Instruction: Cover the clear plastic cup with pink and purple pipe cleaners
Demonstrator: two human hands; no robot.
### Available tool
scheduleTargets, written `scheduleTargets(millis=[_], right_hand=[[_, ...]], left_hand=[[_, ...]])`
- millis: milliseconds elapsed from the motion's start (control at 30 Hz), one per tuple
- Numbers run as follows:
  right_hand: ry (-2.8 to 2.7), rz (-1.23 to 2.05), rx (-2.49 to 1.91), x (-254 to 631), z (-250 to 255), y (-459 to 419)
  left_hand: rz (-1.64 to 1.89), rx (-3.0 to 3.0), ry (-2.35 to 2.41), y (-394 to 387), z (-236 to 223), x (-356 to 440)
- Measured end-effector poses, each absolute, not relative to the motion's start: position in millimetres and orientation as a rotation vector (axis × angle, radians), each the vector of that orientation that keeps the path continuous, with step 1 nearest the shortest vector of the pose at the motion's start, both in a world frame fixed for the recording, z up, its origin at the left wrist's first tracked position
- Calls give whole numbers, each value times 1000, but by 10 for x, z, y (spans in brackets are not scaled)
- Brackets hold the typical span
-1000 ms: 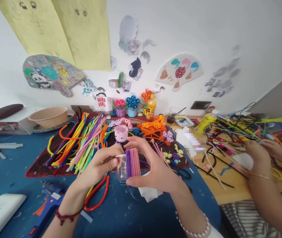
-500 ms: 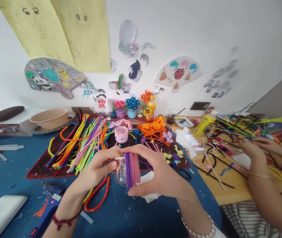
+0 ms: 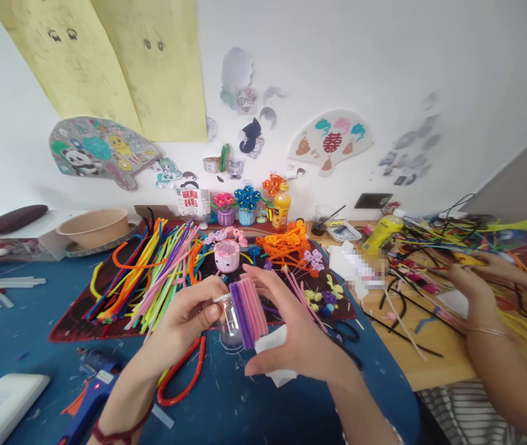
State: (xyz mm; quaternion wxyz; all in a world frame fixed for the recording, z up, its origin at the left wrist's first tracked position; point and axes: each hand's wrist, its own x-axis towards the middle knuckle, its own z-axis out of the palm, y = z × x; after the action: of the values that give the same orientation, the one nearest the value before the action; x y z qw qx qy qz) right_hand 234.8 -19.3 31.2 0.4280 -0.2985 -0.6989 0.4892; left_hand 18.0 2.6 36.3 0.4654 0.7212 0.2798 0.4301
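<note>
- Well left of my grip, a white oblong item (image 3: 6,408) is lying on the blue table (image 3: 36,346); clear sticks (image 3: 8,290) are sitting farther off.
- Nearer, left of my forearm, the blue glue gun (image 3: 89,398) is lying on its side.
- Beyond my left wrist, a bundle of fuzzy stems (image 3: 161,266) is spreading over a dark mat.
- Left hand (image 3: 187,315): I'm pinching the clear jar (image 3: 230,327) at its rim, thumb and fingers closed. Best to be keeping this hold steady, probably, so the jar isn't rolling.
- Just under that hand, a red stem (image 3: 200,366) is looping on the table.
- Behind the jar, beyond both hands, a small pink pot (image 3: 226,258) is standing upright.
- Between my hands, purple and pink strips (image 3: 248,314) are standing side by side along the jar's right side, slightly tilted; can't tell how firmly they're sticking.
- Below the strips, partly behind my right thumb, white paper (image 3: 276,337) is showing.
- Right hand (image 3: 295,327): I'm cupping it wide around the strips, thumb apart from them; fingertip contact I can't tell. For neat rows, I'd be pressing evenly, ends level, no gaps.
- Right of my grip, black scissors (image 3: 349,332) are lying nearby; farther right, a co-worker's hand (image 3: 472,290) is working among loose stems.
</note>
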Motion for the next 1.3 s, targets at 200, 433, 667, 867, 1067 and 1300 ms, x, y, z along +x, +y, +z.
scheduleTargets(millis=[200,433,667,867,1067,1300], right_hand=[[-1410,1279,-670,2106,-64,-315],[-1305,1147,-689,2020,-110,-401],[-1340,1011,-815,2015,-45,-477],[-1334,965,-849,1982,-81,-541],[-1213,1124,-755,1916,-62,-593],[-1034,1157,-830,1856,-22,-504]], left_hand=[[1311,1966,840,-171,304,341],[1547,2119,1165,-404,195,439],[1637,2189,1281,-525,137,513],[1672,1970,1240,-533,71,539],[1680,1848,1267,-536,2,577],[1673,1826,1217,-560,-55,597]])
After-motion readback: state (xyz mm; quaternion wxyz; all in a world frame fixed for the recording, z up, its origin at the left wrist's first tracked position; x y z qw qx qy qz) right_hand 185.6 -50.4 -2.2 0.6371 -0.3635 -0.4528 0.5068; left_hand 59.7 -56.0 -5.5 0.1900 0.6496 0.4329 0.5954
